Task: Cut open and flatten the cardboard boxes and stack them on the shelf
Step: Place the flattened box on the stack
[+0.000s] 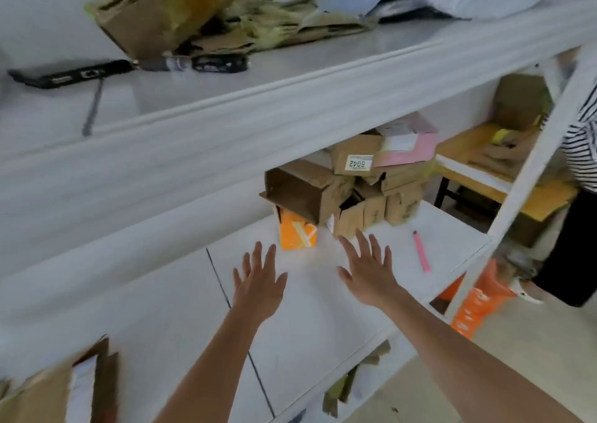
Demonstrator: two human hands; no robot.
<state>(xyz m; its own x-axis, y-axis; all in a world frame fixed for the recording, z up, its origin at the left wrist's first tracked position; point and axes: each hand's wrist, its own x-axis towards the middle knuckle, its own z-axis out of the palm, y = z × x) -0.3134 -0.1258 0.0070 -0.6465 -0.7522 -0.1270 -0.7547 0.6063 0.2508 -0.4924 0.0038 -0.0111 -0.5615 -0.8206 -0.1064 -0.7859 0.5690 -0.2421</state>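
only writing i can actually read is a white sticker point(360, 163) printed "6042", upside down, on a brown box near the top of the cardboard pile point(352, 190) in the middle of the frame; a pink-and-white mailer point(408, 143) sits on top of that pile, its label too blurry to read; an orange carton point(297, 233) with a pale slanted stripe pokes out under the pile's lower left corner, print unreadable

the pile sits on the middle board of a white metal shelf unit point(290, 319), toward the back; boxes there look crumpled and half folded, flaps sticking out, one open-ended brown box tilted on the left side; a pink utility knife point(421, 251) lies on the same board to the right of the pile, well apart from it

upper left of the frame, the top board carries more squashed cardboard point(181, 15) and a black device point(69, 73) with ports; at the right edge there's a person in a striped top point(581, 145) beside a wooden table

left hand point(258, 285) and right hand point(368, 269) are both stretched out flat over the board, fingers spread, holding nothing, just short of the pile
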